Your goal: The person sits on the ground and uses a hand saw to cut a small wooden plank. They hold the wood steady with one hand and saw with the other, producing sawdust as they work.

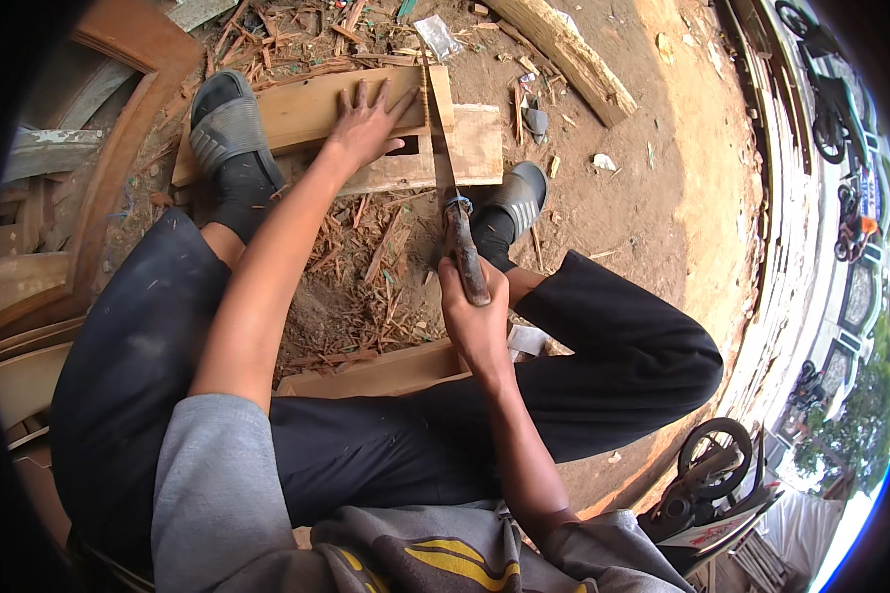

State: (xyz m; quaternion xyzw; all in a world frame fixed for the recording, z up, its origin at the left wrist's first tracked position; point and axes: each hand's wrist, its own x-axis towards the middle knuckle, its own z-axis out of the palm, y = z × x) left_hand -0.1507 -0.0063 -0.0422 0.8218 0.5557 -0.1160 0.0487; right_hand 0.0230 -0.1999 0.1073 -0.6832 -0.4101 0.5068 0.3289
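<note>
My right hand [480,311] is wrapped round the worn handle of a hand saw [443,163]. The saw's narrow blade points away from me and lies across a wooden board [302,111] near its right end. With fingers spread, my left hand [371,128] presses flat on the board just left of the blade. Under the board's right part rests a second, paler wood piece [480,146]. My left sandalled foot [229,128] is on the board's left end. My right sandalled foot [514,203] stands beside the paler piece.
A thick timber [569,59] lies on the dirt at the far right. Wood scraps [297,40] litter the ground. A brown wooden frame [133,148] stands at the left. Another wood piece [386,371] lies by my legs. Motorbikes [717,460] are parked on the right.
</note>
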